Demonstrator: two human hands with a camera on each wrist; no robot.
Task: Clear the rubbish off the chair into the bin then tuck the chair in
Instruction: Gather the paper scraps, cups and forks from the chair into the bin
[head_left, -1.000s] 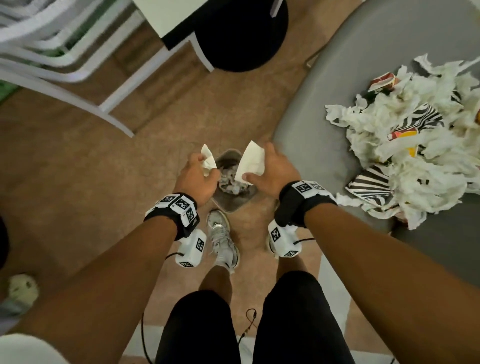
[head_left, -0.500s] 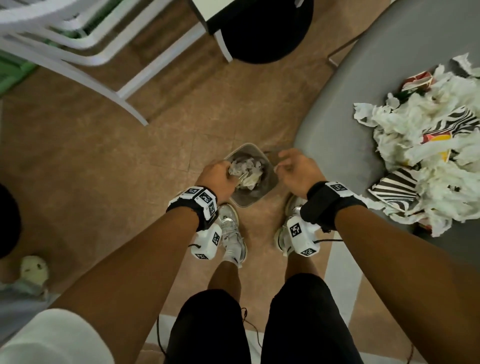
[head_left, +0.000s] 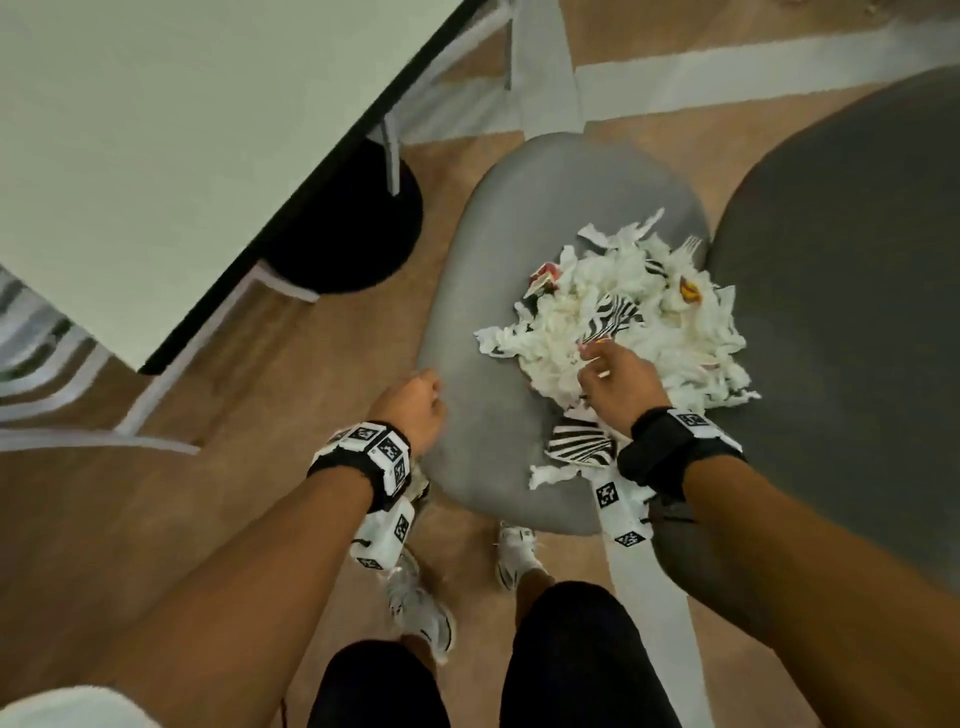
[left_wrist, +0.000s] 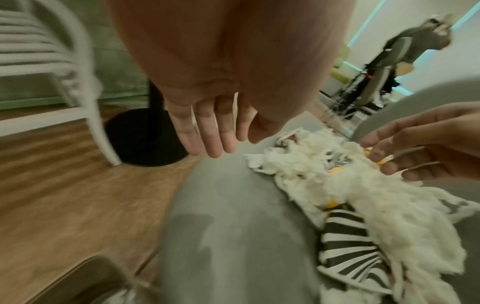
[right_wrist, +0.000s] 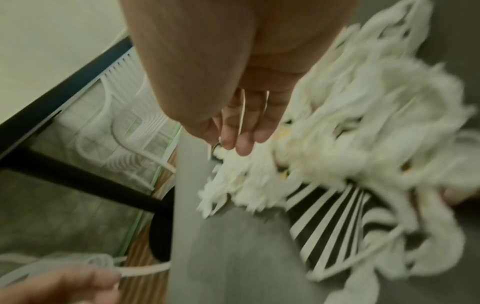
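The grey chair seat (head_left: 498, 291) carries a pile of torn white tissue (head_left: 623, 322) mixed with zebra-striped paper (head_left: 579, 447) and coloured wrappers. My right hand (head_left: 597, 358) is over the near side of the pile, fingers spread and touching the tissue (left_wrist: 363, 185), holding nothing. My left hand (head_left: 415, 405) hovers at the seat's left edge, its fingers (left_wrist: 210, 139) hanging straight and empty. A corner of the bin (left_wrist: 85, 279) shows only in the left wrist view, on the floor below the seat's front left. In the right wrist view the right hand's fingers (right_wrist: 241, 139) point down at the pile (right_wrist: 363, 123).
A white table top (head_left: 182, 130) with a black edge stands to the left, its black round base (head_left: 348, 234) beside the seat. White chairs (head_left: 41, 364) lie further left. A darker grey chair back (head_left: 857, 312) rises on the right. My feet (head_left: 421, 608) stand by the seat's front.
Both hands held tissue pieces over the bin, let them go into it, then moved up and right to the chair. The bin has left the head view.
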